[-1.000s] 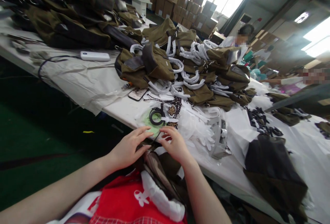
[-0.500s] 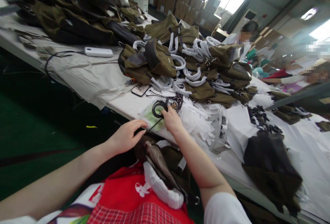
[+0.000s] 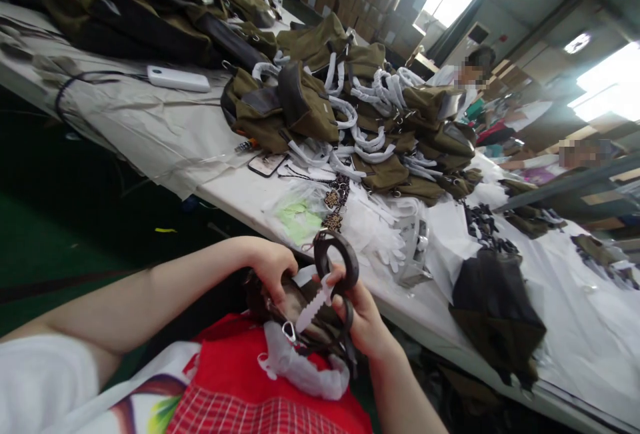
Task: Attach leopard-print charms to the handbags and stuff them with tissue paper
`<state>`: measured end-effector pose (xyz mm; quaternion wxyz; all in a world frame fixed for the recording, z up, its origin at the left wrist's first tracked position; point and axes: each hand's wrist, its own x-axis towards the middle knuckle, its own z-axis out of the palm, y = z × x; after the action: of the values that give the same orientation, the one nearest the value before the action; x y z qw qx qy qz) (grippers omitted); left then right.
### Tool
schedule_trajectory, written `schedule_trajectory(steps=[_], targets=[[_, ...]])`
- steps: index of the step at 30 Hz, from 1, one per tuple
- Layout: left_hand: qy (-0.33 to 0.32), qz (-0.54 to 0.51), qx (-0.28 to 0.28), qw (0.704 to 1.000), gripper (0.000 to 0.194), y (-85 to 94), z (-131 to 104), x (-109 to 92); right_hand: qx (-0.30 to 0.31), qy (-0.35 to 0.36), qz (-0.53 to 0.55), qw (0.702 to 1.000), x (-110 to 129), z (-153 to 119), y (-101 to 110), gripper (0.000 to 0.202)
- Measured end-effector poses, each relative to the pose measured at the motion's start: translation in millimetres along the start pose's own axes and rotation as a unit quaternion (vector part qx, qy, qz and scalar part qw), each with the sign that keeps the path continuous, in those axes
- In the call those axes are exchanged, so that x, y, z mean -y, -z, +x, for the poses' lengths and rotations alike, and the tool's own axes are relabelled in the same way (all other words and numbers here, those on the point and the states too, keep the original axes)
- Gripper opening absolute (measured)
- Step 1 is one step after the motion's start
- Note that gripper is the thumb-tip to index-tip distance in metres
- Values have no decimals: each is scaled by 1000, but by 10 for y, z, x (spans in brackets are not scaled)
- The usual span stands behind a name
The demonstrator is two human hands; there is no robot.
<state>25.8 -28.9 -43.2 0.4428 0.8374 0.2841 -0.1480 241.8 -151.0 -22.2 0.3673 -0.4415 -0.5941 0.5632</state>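
Your right hand is gripping the coiled black strap above the open bag on your lap, at the table's near edge. Your left hand is curling at the bag's mouth; cannot tell whether it is gripping. Pale lining is showing; deeper contents hidden. Risks: metal clip catching the wrapped handle; coil unwinding if your right fingers are loosening.

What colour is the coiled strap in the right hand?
The coiled strap is near-black, best seen in the head view.
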Motion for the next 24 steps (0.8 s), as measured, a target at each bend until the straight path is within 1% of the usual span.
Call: schedule_trajectory(steps=[2,3,6,8,9,11,14,16,18,19,20,21,24], targets=[[-14,4,36,999,35,-59,45,-14,30,-12,5,999,-31,-99,2,30],[-18,2,26,999,30,-93,62,-11,46,-11,4,999,-25,-129,12,31],[-20,-12,-37,999,11,-173,96,18,128,-8,-2,992,37,-142,55,34],[-7,-25,-101,995,10,-192,109,41,182,-16,-37,983,66,-95,61,33],[-2,-31,-127,991,12,-192,114,53,196,-19,-67,978,66,-61,50,30],[3,-41,-167,985,15,-182,121,74,189,-22,-138,972,35,8,-1,20],[12,-38,-204,978,15,-156,117,90,145,-30,-223,963,-53,67,-118,12],[20,-32,-226,973,15,-124,103,75,97,-41,-283,953,-110,61,-187,15],[26,-17,-244,969,15,-78,85,33,48,-60,-350,934,-150,31,-224,24],[30,-4,-253,967,14,-54,76,0,33,-74,-380,922,-163,13,-226,28],[34,14,-262,964,13,-32,68,-39,34,-88,-402,911,-171,-5,-217,30],[35,34,-272,961,12,-15,61,-85,48,-101,-416,902,-175,-23,-199,30],[22,84,-285,955,12,-6,28,-247,103,-127,-442,882,-150,-91,-121,32]])
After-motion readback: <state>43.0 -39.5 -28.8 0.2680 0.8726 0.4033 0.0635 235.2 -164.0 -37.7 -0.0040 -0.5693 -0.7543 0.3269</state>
